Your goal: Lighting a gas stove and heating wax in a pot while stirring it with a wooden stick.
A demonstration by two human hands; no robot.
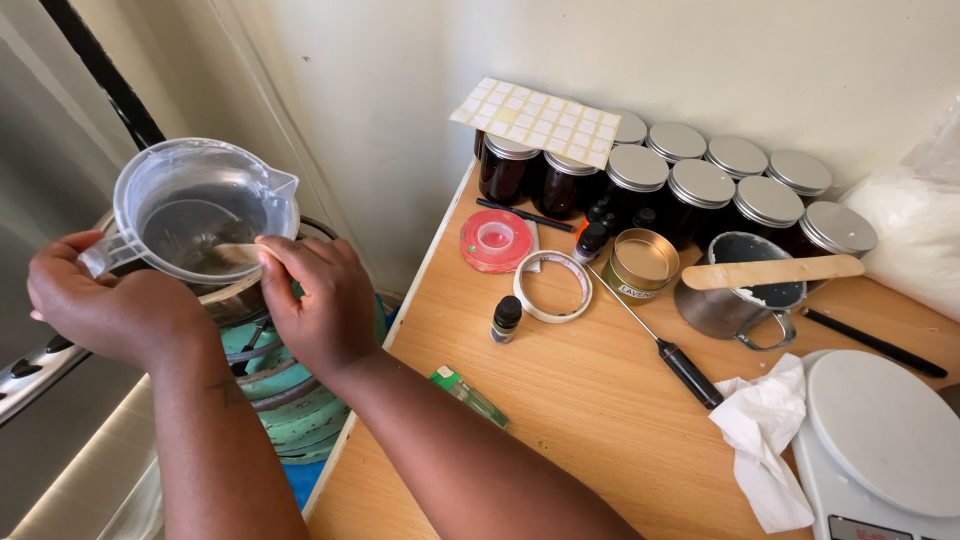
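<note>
Beside wooden table [560, 400], clear plastic jug [200, 205], liquid-filled.

The jug [205, 210] is to the left of the table [560, 400], above a burner [285, 400]. The left hand [105, 305] is at its handle, and the right hand [320, 300] holds a stick [235, 253] inside it. On the table, jars [700, 185] stand in rows at the back wall, with a sheet of stickers [535, 120] on top of the left ones. Before them lie two tape rolls [497, 240], a tin [641, 262] and a pot [735, 295] with a spatula [770, 271] across it. The scale [880, 440] is at the front right, a tissue [765, 435] just beside it, maybe touching.
</note>
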